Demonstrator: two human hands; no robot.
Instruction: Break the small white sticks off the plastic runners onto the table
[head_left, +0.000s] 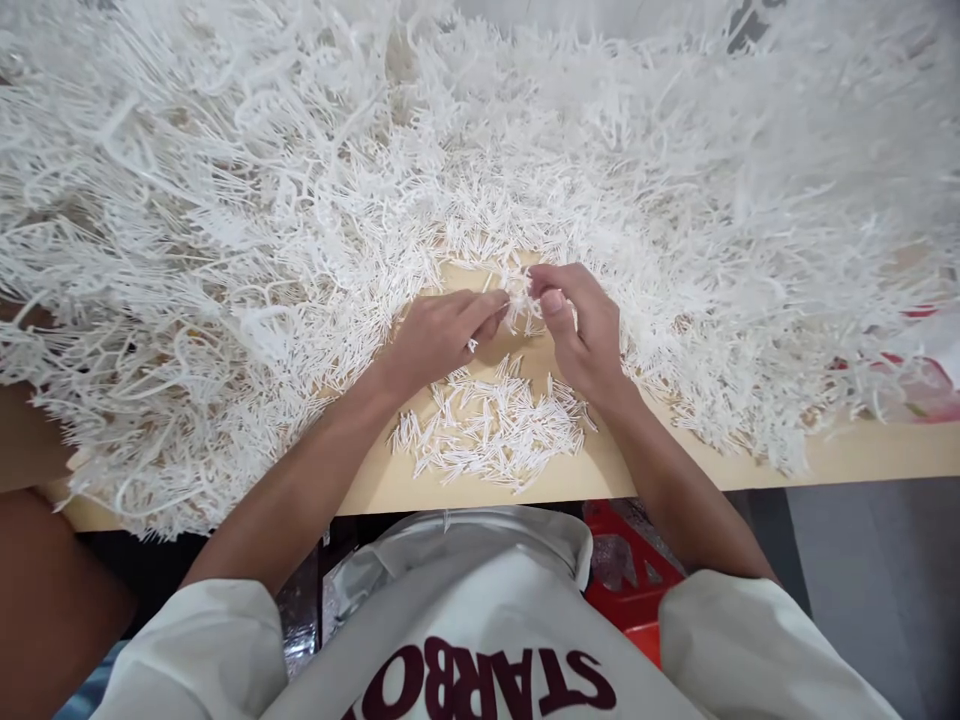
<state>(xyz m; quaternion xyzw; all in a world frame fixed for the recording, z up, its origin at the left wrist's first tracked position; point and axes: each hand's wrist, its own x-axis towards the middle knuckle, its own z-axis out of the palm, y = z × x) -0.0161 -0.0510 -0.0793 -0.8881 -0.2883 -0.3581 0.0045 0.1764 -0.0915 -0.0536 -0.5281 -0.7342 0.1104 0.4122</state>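
Closest to us, we look down over a pale shirt with dark red letters running upside down, and past its side we catch a red plastic piece below the table. Off at the left edge, we have a bare limb of another person. Up to the tabletop we go: near its front edge, between the two forearms, lies a small scatter of short white sticks.

Just beyond it, here's the action! The left hand is curled, its fingertips pinching at a white branching cluster, with a white tip poking out underneath. The right hand meets it from the other side, thumb and forefinger right at the cluster, though we can't tell whether they grip it. The cluster sits between both sets of fingertips, over the bare patch of table.

Around and behind, we face a huge tangled heap of white strands, sweeping left and right, blurring at the far right.
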